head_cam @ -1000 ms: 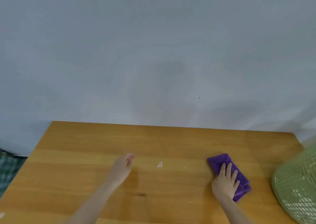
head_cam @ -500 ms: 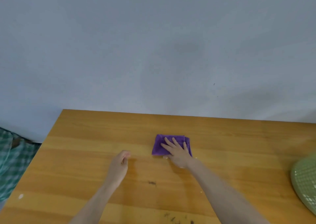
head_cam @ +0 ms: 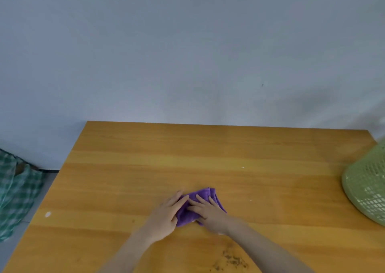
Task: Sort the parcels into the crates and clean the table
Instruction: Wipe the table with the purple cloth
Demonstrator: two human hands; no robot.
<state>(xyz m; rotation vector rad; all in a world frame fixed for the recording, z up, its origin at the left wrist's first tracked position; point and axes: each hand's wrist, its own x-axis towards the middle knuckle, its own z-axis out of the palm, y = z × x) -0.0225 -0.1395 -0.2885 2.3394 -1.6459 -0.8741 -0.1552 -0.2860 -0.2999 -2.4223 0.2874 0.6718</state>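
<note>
A purple cloth [head_cam: 203, 194] lies bunched on the wooden table [head_cam: 208, 148], near the middle front. My right hand [head_cam: 206, 212] presses flat on it with straight fingers. My left hand [head_cam: 166, 216] touches the cloth's left edge, fingers stretched over it. No parcels are in view. A small white speck [head_cam: 48, 214] sits near the table's left edge, and dark crumbs [head_cam: 233, 261] lie at the front beside my right forearm.
A green mesh basket [head_cam: 366, 187] stands at the table's right edge. Checked green fabric [head_cam: 14, 193] hangs left of the table, above the floor. A plain grey wall rises behind the table.
My right hand has swept the cloth from the right side to the middle and pulled it nearer. My left hand has moved right and now touches the cloth. The white scrap is gone from sight.
</note>
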